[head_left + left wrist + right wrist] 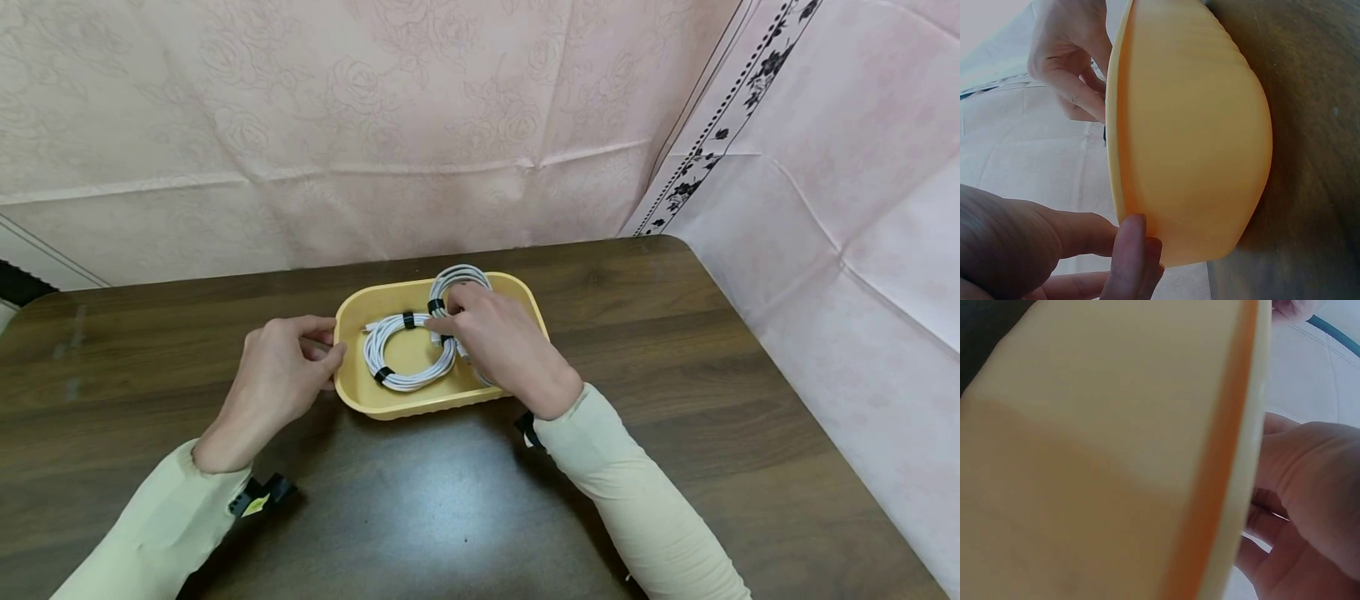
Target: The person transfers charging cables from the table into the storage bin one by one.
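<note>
A yellow plastic basket [405, 408] stands on the table. My left hand [277, 367] holds its left end, thumb and fingers at the rim, as the left wrist view also shows. Inside, at the left, lies a white coiled cable [412, 382] bound with black straps. My right hand [506, 346] reaches over the basket's right half, fingers pinching a second, greyish coiled cable [459, 272] with a black strap. That coil overlaps the far rim. More cable shows below the right hand; whether it belongs to the same coil is hidden. In the right wrist view the basket wall [1097, 425] covers the held cable.
The dark wooden table [675, 400] extends around the basket. Behind it hangs a pink rose-patterned cloth [375, 125], and another pale cloth [862, 208] rises along the right side. Black devices are strapped at both wrists, the left wrist device [262, 494] close to the tabletop.
</note>
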A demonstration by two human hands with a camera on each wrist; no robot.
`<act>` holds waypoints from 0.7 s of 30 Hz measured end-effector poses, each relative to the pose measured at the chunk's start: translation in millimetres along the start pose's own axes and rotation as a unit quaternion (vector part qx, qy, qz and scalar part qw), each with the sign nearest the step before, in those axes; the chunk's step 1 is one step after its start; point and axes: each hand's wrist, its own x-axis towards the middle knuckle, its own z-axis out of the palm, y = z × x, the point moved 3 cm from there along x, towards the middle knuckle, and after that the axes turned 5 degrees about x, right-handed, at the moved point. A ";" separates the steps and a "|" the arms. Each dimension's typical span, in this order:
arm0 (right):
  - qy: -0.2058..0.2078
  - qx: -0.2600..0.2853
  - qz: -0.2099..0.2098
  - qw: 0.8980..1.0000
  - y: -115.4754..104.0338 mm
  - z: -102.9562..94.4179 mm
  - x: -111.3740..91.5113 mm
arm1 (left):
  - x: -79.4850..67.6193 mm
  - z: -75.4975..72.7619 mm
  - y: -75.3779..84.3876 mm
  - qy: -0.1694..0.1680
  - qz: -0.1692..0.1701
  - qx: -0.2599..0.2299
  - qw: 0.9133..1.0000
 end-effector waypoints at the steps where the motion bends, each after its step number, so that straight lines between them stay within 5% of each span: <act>1: 0.001 0.000 -0.002 1.000 -0.3 0.5 0.0 | -0.1 0.0 0.1 0.000 0.000 0.000 1.000; 21: 0.009 0.009 -0.012 1.000 -4.8 4.4 1.0 | -0.4 0.2 0.1 0.002 -0.001 -0.002 1.000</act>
